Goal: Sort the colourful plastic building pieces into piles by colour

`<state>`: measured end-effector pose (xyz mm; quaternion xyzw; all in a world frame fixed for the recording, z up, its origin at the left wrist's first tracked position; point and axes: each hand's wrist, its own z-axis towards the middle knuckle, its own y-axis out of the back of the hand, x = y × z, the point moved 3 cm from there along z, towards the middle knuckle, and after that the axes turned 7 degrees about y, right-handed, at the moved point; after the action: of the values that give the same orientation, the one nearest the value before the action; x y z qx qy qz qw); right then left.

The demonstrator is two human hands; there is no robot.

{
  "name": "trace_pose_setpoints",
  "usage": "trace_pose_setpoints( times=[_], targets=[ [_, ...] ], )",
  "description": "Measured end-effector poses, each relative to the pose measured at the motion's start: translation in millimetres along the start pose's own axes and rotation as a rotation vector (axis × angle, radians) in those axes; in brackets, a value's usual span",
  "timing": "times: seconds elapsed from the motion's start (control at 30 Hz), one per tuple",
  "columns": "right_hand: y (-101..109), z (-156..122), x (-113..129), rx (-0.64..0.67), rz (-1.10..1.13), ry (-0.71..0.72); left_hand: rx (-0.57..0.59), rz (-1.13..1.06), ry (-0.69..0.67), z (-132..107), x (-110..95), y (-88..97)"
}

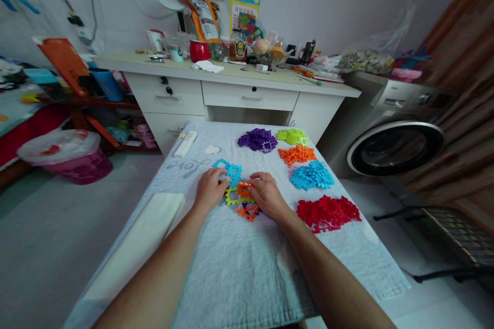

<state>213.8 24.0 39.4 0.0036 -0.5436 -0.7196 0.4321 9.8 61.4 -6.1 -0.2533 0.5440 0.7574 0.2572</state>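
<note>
A small mixed group of flat, notched plastic building pieces lies on the cloth-covered table between my hands. My left hand (208, 191) is at its left side, fingers curled together by a bit of red; what they hold is mostly hidden. Just beyond those fingertips are light blue pieces (232, 170). From the other side, my right hand (269, 194) has its thumb and fingers closed at the edge of an orange piece (244, 189). Below that lies a yellow-green piece (232, 197), and nearer to me an orange piece (247, 212) overlaps a purple one.
Sorted piles stand beyond and right: purple (258, 140), lime (292, 136), orange (297, 154), blue (312, 175) and red (328, 213). A white bar (186, 144) and a long pale folded strip (135, 241) lie left. Past the table are a cluttered desk (247, 78) and washing machine (386, 128).
</note>
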Motion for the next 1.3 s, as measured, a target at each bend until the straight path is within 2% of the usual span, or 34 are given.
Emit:
trace_pose_setpoints(
  times=[0.13,0.27,0.4,0.5,0.6,0.7,0.87,1.0,1.3],
  targets=[
    [21,8,-10,-0.147,0.001,-0.071,0.003,-0.001,0.006,1,0,-0.1],
    [61,27,-35,-0.276,0.024,-0.211,0.011,0.010,0.024,1,-1,0.7],
    [104,45,-76,-0.357,0.010,-0.391,0.019,0.015,0.018,1,-2,1.3],
    [128,54,-115,-0.342,-0.020,-0.530,0.023,0.010,0.008,1,-3,1.2],
    [144,57,-150,-0.316,-0.025,-0.669,0.024,0.016,0.012,1,-3,0.7],
    [149,57,-173,-0.280,-0.050,-0.727,0.024,0.026,0.028,1,-3,-0.4],
    [145,56,-191,-0.215,-0.093,-0.774,0.025,0.035,0.028,1,-1,-2.1],
    [142,57,-195,-0.162,-0.170,-0.807,0.027,0.040,0.032,1,-1,-2.1],
    [139,59,-188,-0.069,-0.476,-0.732,0.040,0.053,0.033,1,-5,1.1]
  ],
)
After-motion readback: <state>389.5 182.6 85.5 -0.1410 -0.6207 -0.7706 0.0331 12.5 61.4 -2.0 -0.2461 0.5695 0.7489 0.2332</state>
